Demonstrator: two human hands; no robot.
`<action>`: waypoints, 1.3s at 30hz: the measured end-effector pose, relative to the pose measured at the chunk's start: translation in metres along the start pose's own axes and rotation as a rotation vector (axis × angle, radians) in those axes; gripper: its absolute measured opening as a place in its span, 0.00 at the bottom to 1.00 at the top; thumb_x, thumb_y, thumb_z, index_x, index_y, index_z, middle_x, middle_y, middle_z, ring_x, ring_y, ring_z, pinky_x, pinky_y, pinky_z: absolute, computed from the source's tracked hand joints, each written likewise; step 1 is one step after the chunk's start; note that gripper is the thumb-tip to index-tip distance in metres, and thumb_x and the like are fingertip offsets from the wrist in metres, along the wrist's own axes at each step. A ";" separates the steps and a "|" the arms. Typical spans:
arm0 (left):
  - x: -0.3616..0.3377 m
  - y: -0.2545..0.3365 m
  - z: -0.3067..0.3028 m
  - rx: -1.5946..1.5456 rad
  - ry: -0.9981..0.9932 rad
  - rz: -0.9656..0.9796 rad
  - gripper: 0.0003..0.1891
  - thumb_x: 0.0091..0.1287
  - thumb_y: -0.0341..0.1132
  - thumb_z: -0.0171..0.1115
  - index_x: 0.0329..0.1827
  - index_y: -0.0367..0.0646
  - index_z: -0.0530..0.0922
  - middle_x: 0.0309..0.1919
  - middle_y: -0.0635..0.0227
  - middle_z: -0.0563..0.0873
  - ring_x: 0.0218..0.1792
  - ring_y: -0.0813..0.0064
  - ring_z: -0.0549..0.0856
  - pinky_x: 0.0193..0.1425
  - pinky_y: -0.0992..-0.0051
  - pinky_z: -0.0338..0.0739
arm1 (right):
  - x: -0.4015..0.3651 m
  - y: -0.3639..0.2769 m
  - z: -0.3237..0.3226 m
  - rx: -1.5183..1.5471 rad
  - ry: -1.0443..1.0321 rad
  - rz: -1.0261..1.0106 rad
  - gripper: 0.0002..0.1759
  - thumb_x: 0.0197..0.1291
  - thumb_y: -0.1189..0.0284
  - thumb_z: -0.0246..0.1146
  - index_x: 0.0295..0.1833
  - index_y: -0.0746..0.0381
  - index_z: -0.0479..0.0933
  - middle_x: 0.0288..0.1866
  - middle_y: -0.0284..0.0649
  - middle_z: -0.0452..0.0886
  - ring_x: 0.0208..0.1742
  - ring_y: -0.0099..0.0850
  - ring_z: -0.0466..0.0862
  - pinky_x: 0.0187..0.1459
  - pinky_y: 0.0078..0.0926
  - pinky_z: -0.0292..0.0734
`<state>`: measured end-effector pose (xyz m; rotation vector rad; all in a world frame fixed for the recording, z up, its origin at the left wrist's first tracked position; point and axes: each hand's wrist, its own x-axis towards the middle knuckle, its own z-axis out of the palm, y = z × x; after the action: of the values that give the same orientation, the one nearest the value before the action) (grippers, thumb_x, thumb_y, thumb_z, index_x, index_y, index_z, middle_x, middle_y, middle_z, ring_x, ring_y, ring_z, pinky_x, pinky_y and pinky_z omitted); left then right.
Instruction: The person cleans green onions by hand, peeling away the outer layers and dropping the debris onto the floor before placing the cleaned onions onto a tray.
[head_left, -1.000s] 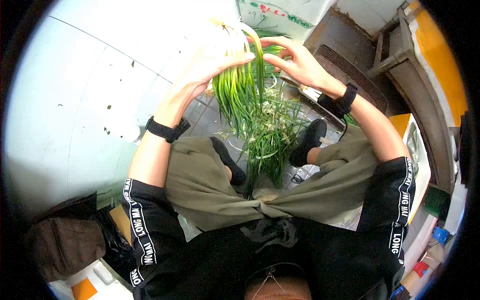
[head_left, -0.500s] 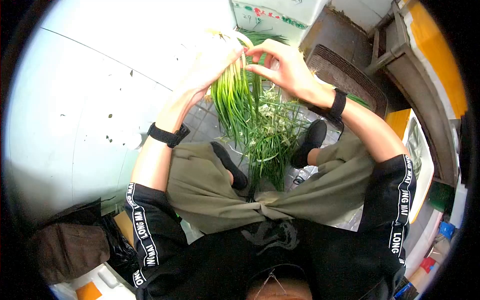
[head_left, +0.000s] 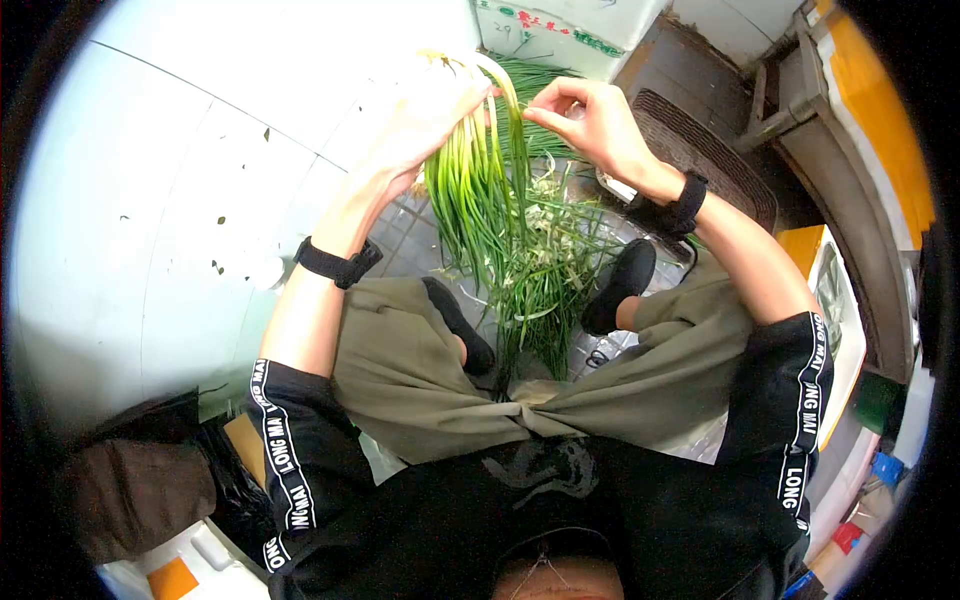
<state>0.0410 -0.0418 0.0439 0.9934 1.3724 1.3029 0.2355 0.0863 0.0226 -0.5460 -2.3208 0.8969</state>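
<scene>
My left hand (head_left: 430, 120) is closed around a bunch of scallions (head_left: 468, 185), their pale root ends up by the fingers and the green leaves hanging down. One scallion (head_left: 512, 95) arches out over the right side of the bunch. Just beside it is my right hand (head_left: 592, 122), thumb and forefinger pinched together; whatever lies between the tips is too small to make out. Below both hands, a heap of scallion trimmings (head_left: 545, 260) lies on the floor between my shoes. More long green scallions (head_left: 545, 85) lie behind the hands.
A white foam box (head_left: 560, 30) with printed marks stands at the back. To its right are a brown woven basket (head_left: 700, 140) and a metal-framed stand (head_left: 800, 130). The pale wall (head_left: 180, 180) on the left carries bits of leaf.
My right hand has moved right, away from my left hand, still pinched. One scallion now arches out further from the bunch. My left hand stays nearly in place.
</scene>
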 end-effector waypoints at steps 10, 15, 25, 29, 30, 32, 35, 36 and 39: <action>-0.009 0.001 -0.022 0.133 0.022 0.086 0.17 0.76 0.46 0.59 0.55 0.41 0.80 0.46 0.73 0.85 0.43 0.84 0.84 0.48 0.78 0.81 | -0.060 0.113 0.051 -0.485 -0.554 0.124 0.11 0.54 0.65 0.67 0.35 0.61 0.78 0.31 0.51 0.82 0.36 0.50 0.84 0.39 0.45 0.79; -0.012 0.007 -0.014 0.054 0.040 0.003 0.18 0.76 0.46 0.59 0.55 0.41 0.81 0.45 0.72 0.86 0.42 0.82 0.84 0.48 0.76 0.81 | -0.102 0.161 0.089 -0.477 -0.883 0.165 0.29 0.49 0.62 0.76 0.55 0.64 0.77 0.35 0.47 0.86 0.42 0.49 0.86 0.46 0.46 0.81; -0.029 0.023 -0.014 0.019 -0.015 -0.159 0.10 0.75 0.37 0.60 0.50 0.39 0.80 0.35 0.72 0.83 0.34 0.82 0.81 0.36 0.80 0.77 | -0.137 0.193 0.113 -0.531 -0.910 -0.042 0.17 0.49 0.71 0.69 0.42 0.65 0.73 0.41 0.53 0.80 0.42 0.56 0.82 0.42 0.52 0.78; -0.029 0.014 -0.012 0.062 0.022 -0.121 0.16 0.78 0.44 0.56 0.52 0.39 0.80 0.34 0.73 0.82 0.33 0.83 0.79 0.35 0.81 0.75 | -0.139 0.195 0.120 -0.505 -0.910 0.167 0.18 0.48 0.70 0.71 0.43 0.64 0.73 0.46 0.53 0.80 0.44 0.55 0.82 0.44 0.52 0.77; -0.031 0.013 -0.012 0.071 0.013 -0.138 0.16 0.78 0.44 0.56 0.52 0.39 0.80 0.35 0.73 0.82 0.33 0.83 0.79 0.35 0.80 0.75 | -0.140 0.189 0.116 -0.503 -0.943 0.211 0.21 0.48 0.69 0.72 0.46 0.65 0.74 0.50 0.53 0.80 0.47 0.56 0.82 0.46 0.52 0.77; -0.030 0.012 -0.013 0.075 0.018 -0.160 0.16 0.77 0.44 0.57 0.53 0.39 0.80 0.35 0.73 0.82 0.33 0.83 0.79 0.36 0.79 0.76 | -0.134 0.180 0.109 -0.433 -0.990 0.207 0.26 0.49 0.66 0.73 0.51 0.65 0.75 0.51 0.53 0.81 0.50 0.55 0.82 0.49 0.51 0.78; -0.029 0.010 -0.013 0.187 0.024 -0.116 0.18 0.77 0.46 0.57 0.53 0.39 0.80 0.36 0.73 0.83 0.34 0.81 0.80 0.37 0.78 0.77 | -0.143 0.189 0.111 -0.392 -0.929 0.148 0.38 0.50 0.60 0.76 0.64 0.67 0.74 0.55 0.54 0.84 0.56 0.53 0.83 0.58 0.46 0.78; -0.030 0.011 -0.010 0.176 0.043 -0.086 0.17 0.77 0.46 0.56 0.53 0.39 0.79 0.36 0.72 0.83 0.34 0.81 0.80 0.37 0.78 0.77 | -0.140 0.190 0.113 -0.332 -0.924 0.207 0.38 0.50 0.60 0.75 0.64 0.68 0.74 0.55 0.54 0.84 0.57 0.53 0.83 0.59 0.45 0.78; -0.030 0.025 -0.007 0.227 0.049 -0.107 0.17 0.78 0.47 0.55 0.53 0.41 0.78 0.36 0.72 0.82 0.34 0.81 0.80 0.37 0.78 0.78 | -0.132 0.190 0.110 -0.210 -0.927 0.329 0.33 0.54 0.62 0.73 0.63 0.66 0.75 0.52 0.51 0.86 0.53 0.46 0.85 0.56 0.41 0.79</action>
<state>0.0388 -0.0703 0.0716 1.0291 1.6156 1.1157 0.2928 0.0931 -0.2269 -0.7140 -3.2481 1.2501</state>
